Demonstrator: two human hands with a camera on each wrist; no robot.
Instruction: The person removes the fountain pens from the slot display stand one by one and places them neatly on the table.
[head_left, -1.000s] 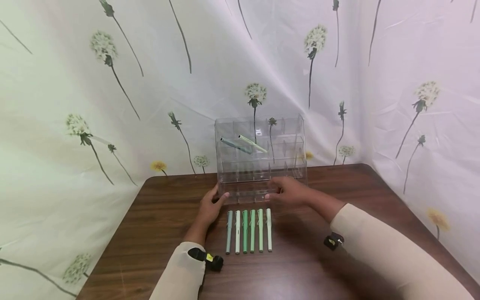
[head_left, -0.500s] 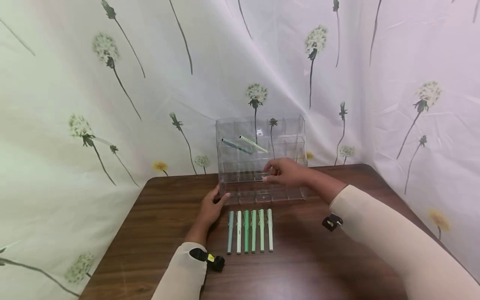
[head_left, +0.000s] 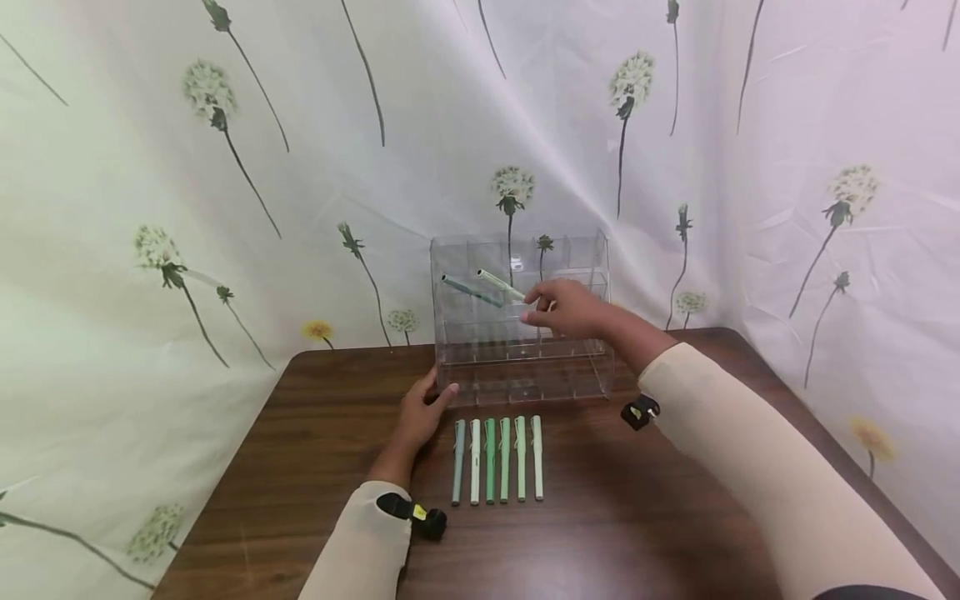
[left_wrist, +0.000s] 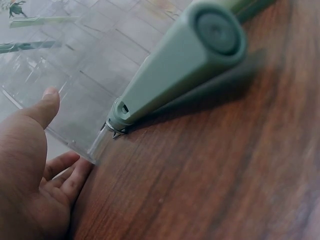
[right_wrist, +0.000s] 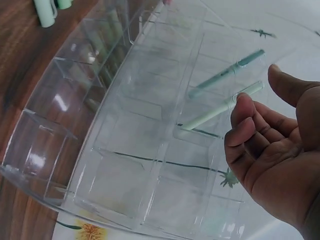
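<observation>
A clear acrylic organizer with tiered compartments stands on the table. My left hand holds its left side, thumb in front and fingers behind the edge. A grey-teal pen and a pale green pen lean in neighbouring upper compartments. My right hand hovers at the pale green pen's lower end, fingers loosely bent. In the right wrist view its thumb and fingers are apart with nothing between them. Several pens lie in a row before the organizer, among them a dark green pen and a grey-green pen.
The brown wooden table ends at a white cloth backdrop printed with dandelions. The organizer stands near the table's back edge. A small black camera is strapped at the left wrist, another camera at the right.
My right hand has risen from the organizer's lowest tier, past the middle, to the upper tier beside the pale green pen. My left hand has stayed at the organizer's side.
</observation>
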